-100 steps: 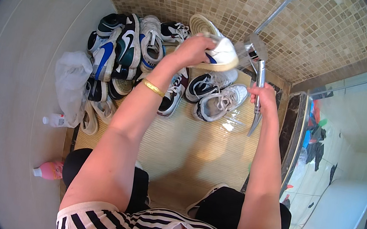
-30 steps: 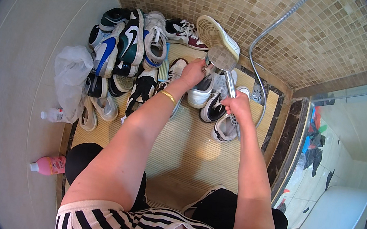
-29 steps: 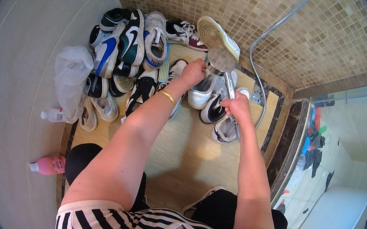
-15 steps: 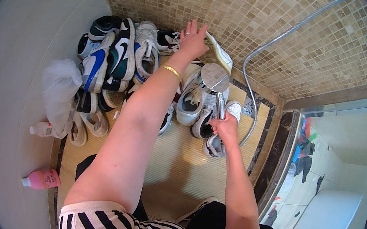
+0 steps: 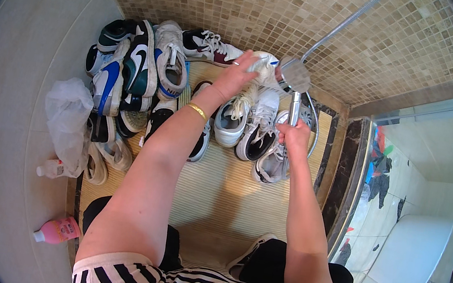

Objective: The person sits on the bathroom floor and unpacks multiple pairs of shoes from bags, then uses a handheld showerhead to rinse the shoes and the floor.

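Observation:
In my right hand (image 5: pixel 295 136) is the handle of a chrome shower head (image 5: pixel 295 75), its round head raised at the far wall. My left hand (image 5: pixel 238 76) reaches forward with fingers stretched out, beside a white sneaker (image 5: pixel 267 69) leaning near that wall; whether the fingertips touch it I cannot tell. Just below lie a pale sneaker with cream laces (image 5: pixel 230 125), a white-and-black sneaker (image 5: pixel 258 131) and a grey-white sneaker (image 5: pixel 271 168) under my right hand. A maroon, black and white sneaker (image 5: pixel 208 46) lies to the left of my left hand.
More sneakers are piled at the left, including a green-and-black one (image 5: pixel 142 60) and a blue-and-white one (image 5: pixel 108 84). Beside them are a clear plastic bag (image 5: pixel 68 113) and a pink bottle (image 5: pixel 59 230). A metal hose (image 5: pixel 344 28) hangs along the tiled wall. A dark stone sill (image 5: pixel 347 176) borders the right side.
My right hand has moved the shower head right and farther away. My left hand has come down slightly, and the white sneaker by the wall now sits differently, its sole no longer facing up.

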A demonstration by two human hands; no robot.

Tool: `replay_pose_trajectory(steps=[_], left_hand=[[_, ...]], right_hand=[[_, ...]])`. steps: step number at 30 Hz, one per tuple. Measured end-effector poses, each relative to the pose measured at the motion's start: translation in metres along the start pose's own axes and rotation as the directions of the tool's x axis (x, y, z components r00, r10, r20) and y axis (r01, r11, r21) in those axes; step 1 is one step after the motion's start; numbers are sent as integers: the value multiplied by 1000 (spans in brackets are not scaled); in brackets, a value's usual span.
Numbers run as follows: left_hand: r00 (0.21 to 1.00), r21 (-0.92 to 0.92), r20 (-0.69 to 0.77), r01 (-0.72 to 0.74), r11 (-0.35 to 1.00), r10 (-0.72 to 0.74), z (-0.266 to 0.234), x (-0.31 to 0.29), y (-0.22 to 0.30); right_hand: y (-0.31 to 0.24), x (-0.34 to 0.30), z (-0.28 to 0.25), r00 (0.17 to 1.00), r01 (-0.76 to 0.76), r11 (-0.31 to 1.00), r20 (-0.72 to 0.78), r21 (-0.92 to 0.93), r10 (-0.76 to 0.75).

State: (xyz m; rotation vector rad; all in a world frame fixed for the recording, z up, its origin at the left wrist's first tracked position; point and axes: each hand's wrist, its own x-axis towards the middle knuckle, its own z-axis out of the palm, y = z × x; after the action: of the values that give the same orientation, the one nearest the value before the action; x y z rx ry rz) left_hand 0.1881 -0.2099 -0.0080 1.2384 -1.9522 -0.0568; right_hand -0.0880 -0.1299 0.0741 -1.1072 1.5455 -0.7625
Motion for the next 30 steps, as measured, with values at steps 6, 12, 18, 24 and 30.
replay_pose_trajectory(steps=[6,12,18,24,30], left_hand=[[798,-241,201,602,761,-568,18,-6,-38],[777,-44,228,611,791,-587,26,1,-23],[724,445,-285,680,583,-628,-45,17,-73],[453,205,-118,882,424,-884,-42,20,-99],[201,-282,-131,931,230,-971,-32,10,-146]], right_hand=[[-19,12,-4,986,80,986,-154,144,-58],[-22,25,-20,951,169,959,-294,229,-98],[-26,27,-26,906,272,923,-396,272,-150],[-20,27,-38,917,210,952,-384,225,-111],[-26,25,-16,948,223,930,-287,294,-137]])
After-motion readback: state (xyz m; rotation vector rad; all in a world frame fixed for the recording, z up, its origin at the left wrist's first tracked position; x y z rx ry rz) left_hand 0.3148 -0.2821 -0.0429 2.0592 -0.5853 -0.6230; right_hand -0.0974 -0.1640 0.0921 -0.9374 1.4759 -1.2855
